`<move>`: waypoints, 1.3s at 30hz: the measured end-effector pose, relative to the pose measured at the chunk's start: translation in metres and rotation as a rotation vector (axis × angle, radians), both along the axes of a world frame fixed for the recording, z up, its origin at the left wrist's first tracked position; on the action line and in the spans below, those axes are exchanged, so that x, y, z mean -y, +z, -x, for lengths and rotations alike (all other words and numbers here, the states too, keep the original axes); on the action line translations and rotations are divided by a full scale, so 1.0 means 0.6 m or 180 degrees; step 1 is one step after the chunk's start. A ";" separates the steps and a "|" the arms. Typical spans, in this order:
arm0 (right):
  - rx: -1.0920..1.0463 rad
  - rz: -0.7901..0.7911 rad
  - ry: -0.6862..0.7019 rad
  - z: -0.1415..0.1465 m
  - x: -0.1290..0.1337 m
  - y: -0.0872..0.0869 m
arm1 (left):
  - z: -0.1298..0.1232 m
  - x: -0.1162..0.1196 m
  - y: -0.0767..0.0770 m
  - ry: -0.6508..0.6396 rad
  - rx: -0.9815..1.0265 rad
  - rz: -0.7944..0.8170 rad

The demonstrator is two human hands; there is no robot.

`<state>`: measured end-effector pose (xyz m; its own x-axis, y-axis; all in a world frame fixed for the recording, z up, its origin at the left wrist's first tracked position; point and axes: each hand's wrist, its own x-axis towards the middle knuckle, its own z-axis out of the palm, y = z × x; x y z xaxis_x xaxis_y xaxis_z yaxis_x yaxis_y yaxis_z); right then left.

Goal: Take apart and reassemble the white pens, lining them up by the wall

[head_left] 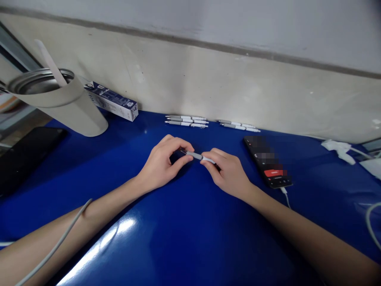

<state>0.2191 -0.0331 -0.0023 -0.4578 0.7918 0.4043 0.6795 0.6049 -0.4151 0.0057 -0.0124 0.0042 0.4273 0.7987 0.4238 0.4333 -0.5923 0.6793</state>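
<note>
A white and grey pen (197,155) is held level between my two hands above the blue table (181,222). My left hand (166,161) pinches its grey, tipped end between thumb and fingers. On the white part, my right hand (224,169) is closed with thumb and forefinger. Beyond the hands, along the wall, lies a group of similar pens (187,124). To its right is a smaller group of pens (238,126).
A large tumbler (71,103) with a straw stands at the left, beside a long box (114,103). A dark object (26,155) lies far left. A phone (264,161) with a cable is at right; a white cable crosses my left forearm.
</note>
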 end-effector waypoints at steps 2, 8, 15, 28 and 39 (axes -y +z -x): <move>-0.0212 0.0129 -0.0057 -0.002 -0.001 0.004 | -0.001 -0.001 -0.002 0.0077 0.0058 0.0120; -0.1140 0.0743 -0.0138 -0.012 -0.006 0.006 | -0.005 -0.001 -0.005 0.0100 -0.0131 0.0293; -0.1361 0.0913 -0.0123 -0.011 -0.011 0.005 | -0.005 0.000 -0.001 -0.0042 -0.0254 0.0285; -0.0538 0.0136 -0.0398 0.002 0.003 0.007 | -0.006 0.005 0.005 -0.0133 -0.0184 0.0308; -0.0013 0.0031 -0.0140 0.002 0.002 -0.006 | -0.005 -0.001 0.004 0.0108 -0.0314 0.0371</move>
<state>0.2177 -0.0346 -0.0062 -0.4207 0.8150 0.3984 0.7037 0.5704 -0.4236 0.0086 -0.0117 0.0068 0.4340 0.8547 0.2847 0.5198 -0.4957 0.6958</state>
